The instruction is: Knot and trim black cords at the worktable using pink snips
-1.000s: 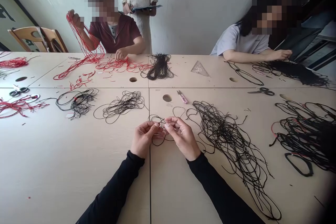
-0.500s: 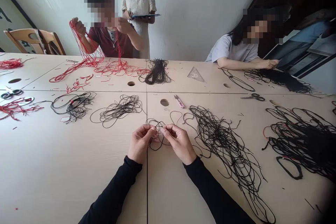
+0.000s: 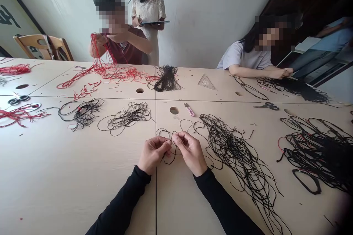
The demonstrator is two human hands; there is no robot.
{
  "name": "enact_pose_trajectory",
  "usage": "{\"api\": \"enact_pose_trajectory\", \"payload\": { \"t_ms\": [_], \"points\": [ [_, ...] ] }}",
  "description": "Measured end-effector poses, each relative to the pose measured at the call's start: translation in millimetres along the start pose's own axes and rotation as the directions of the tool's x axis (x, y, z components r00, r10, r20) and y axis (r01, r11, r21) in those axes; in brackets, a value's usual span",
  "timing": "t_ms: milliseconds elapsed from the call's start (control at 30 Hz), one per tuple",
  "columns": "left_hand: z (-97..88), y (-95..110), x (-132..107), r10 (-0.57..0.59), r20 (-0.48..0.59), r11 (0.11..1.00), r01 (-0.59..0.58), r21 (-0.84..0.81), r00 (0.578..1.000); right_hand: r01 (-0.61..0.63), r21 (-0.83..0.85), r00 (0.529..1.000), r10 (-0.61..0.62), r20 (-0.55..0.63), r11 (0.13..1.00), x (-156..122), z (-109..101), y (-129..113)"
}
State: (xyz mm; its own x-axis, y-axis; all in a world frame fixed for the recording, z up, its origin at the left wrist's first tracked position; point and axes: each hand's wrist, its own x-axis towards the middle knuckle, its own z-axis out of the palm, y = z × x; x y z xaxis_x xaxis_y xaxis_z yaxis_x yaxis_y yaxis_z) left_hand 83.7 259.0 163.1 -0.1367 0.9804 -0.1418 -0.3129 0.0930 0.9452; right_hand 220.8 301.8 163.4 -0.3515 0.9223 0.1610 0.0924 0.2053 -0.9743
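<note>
Pinching black cord [image 3: 168, 163] — left hand [image 3: 152, 153] | right hand [image 3: 191, 151] — both hands nearly touching | tangled pile [image 3: 237, 150] just beside

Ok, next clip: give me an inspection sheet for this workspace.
Surface: pale wooden tables pushed together, round holes in them.
Job's things: thin black cord looped on the table; black cord tangle just right of it.
Clutter: pink thread snips, scissors, clear set square, red cords, smaller black bundles.
Hands: left hand and right hand both pinch the black cord, fingertips meeting.
Cables: nothing seen.
Surroundings: person in maroon top handling red cords, person in pale shirt at black cords, standing person with clipboard; wooden chairs.
</note>
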Motion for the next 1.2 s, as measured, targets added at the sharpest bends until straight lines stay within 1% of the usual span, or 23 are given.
{"api": "enact_pose_trajectory", "payload": {
  "t_ms": [133, 200, 300, 367, 433, 500, 633, 700, 767, 900, 1067, 1133, 1200],
  "points": [
    [-0.2, 1.1, 1.0, 0.001, -0.083, 0.992, -0.011, -0.126, 0.997, -0.044, 0.042, 0.997, 0.041, 0.067, 0.998, -1.3, 1.8, -1.7],
    [-1.0, 1.2, 1.6, -0.009, -0.107, 0.985, -0.010, -0.174, 0.994, -0.032, 0.003, 0.996, 0.032, 0.087, 0.999, -1.6, 1.9, -1.9],
    [-2.7, 2.2, 2.2, -0.016, -0.120, 0.980, -0.008, -0.200, 0.993, -0.007, -0.070, 0.997, 0.012, 0.078, 0.998, -1.2, 0.6, -1.6],
    [-3.6, 3.2, 2.2, -0.023, -0.123, 0.979, -0.003, -0.203, 0.992, -0.010, -0.075, 0.997, 0.015, 0.072, 0.997, -0.9, -0.3, -1.8],
    [-3.6, 3.2, 1.9, -0.018, -0.120, 0.982, -0.005, -0.191, 0.993, -0.012, -0.057, 0.998, 0.015, 0.064, 0.998, -1.2, -0.5, -2.9],
    [-2.6, 1.8, 1.0, 0.004, -0.087, 0.990, -0.016, -0.138, 0.996, -0.007, -0.040, 0.999, 0.009, 0.052, 0.999, -2.2, 0.0, -4.6],
    [0.3, -1.9, -1.6, 0.025, 0.030, 0.997, -0.027, 0.077, 0.999, 0.030, -0.065, 1.000, -0.030, 0.001, 0.997, -3.7, 1.1, -5.7],
    [0.9, -1.9, -2.4, 0.022, 0.043, 0.990, -0.028, 0.141, 0.999, 0.038, -0.073, 0.999, -0.040, -0.026, 0.997, -3.6, 1.1, -4.7],
    [0.9, -0.6, -2.6, 0.025, 0.030, 0.990, -0.028, 0.136, 0.999, 0.032, -0.068, 0.999, -0.034, -0.038, 0.997, -3.1, 0.9, -3.6],
    [1.0, 1.6, -2.3, 0.031, -0.005, 0.998, -0.030, 0.061, 1.000, 0.025, -0.070, 0.999, -0.028, -0.035, 0.997, -2.9, 0.6, -3.2],
    [2.3, -0.4, -2.5, 0.045, 0.017, 0.987, -0.047, 0.155, 0.999, 0.057, -0.099, 0.996, -0.063, -0.058, 0.993, -3.8, 0.2, -4.9],
    [2.3, -0.7, -2.2, 0.036, 0.007, 0.993, -0.037, 0.115, 0.999, 0.070, -0.115, 0.994, -0.079, -0.074, 0.991, -4.0, -0.1, -5.3],
    [1.8, 0.0, -1.6, 0.016, -0.014, 1.000, -0.016, 0.019, 1.000, 0.081, -0.126, 0.990, -0.095, -0.103, 0.989, -3.9, -0.3, -5.3]
  ]
}}
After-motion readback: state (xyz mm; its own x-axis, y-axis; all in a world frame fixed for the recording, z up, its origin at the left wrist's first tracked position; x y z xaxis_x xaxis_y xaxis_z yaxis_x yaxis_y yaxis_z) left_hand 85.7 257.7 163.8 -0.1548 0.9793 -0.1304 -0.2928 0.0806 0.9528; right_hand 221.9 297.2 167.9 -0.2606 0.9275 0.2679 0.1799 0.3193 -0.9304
